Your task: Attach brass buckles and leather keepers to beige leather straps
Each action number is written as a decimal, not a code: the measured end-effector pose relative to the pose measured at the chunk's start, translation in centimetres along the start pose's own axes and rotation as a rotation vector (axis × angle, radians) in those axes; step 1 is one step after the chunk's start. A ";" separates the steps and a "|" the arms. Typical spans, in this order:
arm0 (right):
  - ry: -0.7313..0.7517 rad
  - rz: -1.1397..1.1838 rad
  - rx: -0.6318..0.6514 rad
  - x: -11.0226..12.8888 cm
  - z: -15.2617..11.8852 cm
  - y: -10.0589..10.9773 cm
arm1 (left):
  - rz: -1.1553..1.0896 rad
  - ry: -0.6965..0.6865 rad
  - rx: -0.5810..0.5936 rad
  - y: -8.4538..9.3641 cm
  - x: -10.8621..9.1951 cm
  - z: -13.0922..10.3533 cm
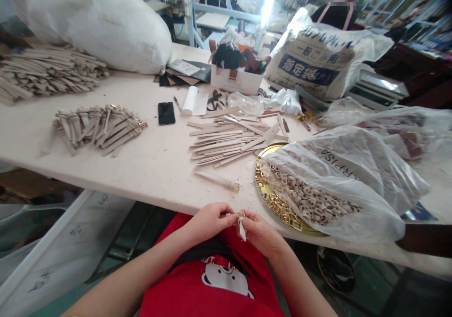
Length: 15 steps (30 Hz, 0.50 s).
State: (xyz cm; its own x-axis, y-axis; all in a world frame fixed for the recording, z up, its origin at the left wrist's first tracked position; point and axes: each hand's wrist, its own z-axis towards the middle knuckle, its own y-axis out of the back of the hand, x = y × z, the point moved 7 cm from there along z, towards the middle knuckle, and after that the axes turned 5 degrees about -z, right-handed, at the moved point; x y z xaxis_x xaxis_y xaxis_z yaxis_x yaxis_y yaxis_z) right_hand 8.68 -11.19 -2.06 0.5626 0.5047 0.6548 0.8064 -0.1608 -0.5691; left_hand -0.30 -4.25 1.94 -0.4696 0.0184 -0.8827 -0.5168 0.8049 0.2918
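Note:
A small beige strap [242, 230] is pinched between my two hands at the table's front edge, its loose end hanging down. My left hand [216, 219] is closed on one part of it, fingertips together. Fingers of my right hand [259, 232] are closed round the other side, near a small gold-coloured piece that is hard to make out. Just beyond my hands lies a finished-looking strap [217, 180] with a gold buckle at its right end. Further back is a spread of flat beige strips [226, 142]. Gold buckles [282, 208] and beige loops [318, 204] fill a round gold tray [262, 191] at right.
Buckled straps [100, 126] are piled at left, with a larger strip heap [52, 72] behind. A black phone [166, 113], a paper roll [190, 101] and a white box [235, 80] stand mid-table. Plastic [367, 166] covers part of the tray. A person [341, 6] is in the background.

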 end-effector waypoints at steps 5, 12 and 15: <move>0.042 0.071 -0.059 0.8 -0.4 0.0 | -0.168 0.048 0.115 -0.5 0.6 -0.6; 0.223 -0.306 -0.279 2.1 -0.1 0.9 | -0.300 0.098 0.137 -1.0 0.5 -0.8; 0.244 -0.396 -0.317 2.1 -0.2 0.9 | -0.288 0.108 0.132 -1.2 1.0 -0.6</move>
State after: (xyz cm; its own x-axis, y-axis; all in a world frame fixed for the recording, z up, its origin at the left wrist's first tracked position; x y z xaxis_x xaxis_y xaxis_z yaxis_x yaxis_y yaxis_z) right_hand 10.66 -10.46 -1.06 0.2015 0.3737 0.9054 0.9586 -0.2652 -0.1038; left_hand -0.55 -5.55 0.92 -0.3944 -0.2784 -0.8757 -0.5456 0.8378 -0.0206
